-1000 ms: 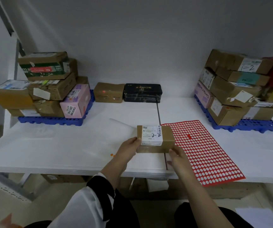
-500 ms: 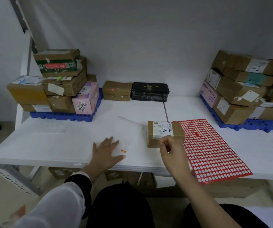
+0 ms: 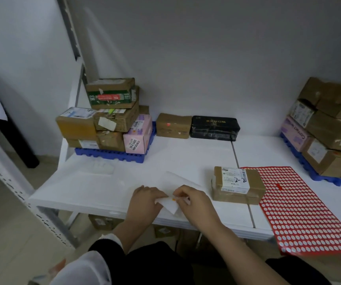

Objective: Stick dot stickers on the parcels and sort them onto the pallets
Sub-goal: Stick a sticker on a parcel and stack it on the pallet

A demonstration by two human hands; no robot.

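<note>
A small brown parcel [image 3: 238, 185] with a white label lies on the white table [image 3: 186, 159], its right end on a red sticker sheet [image 3: 301, 208]. Left of it, my left hand [image 3: 146, 202] holds down the corner of a white backing sheet [image 3: 170, 204] that carries orange dot stickers [image 3: 173, 199]. My right hand [image 3: 195, 202] pinches at the orange dots on that sheet. A blue pallet [image 3: 112, 155] at the left and another blue pallet [image 3: 327, 177] at the right each bear stacked parcels.
A brown parcel [image 3: 173, 125] and a black box [image 3: 214, 126] stand against the back wall between the pallets. A metal rack post [image 3: 48, 221] rises at the left. More boxes [image 3: 103, 222] lie under the table.
My right hand left the small parcel and moved left to the white sheet. My left hand slid right and now holds the sheet's corner. The view swung left.
</note>
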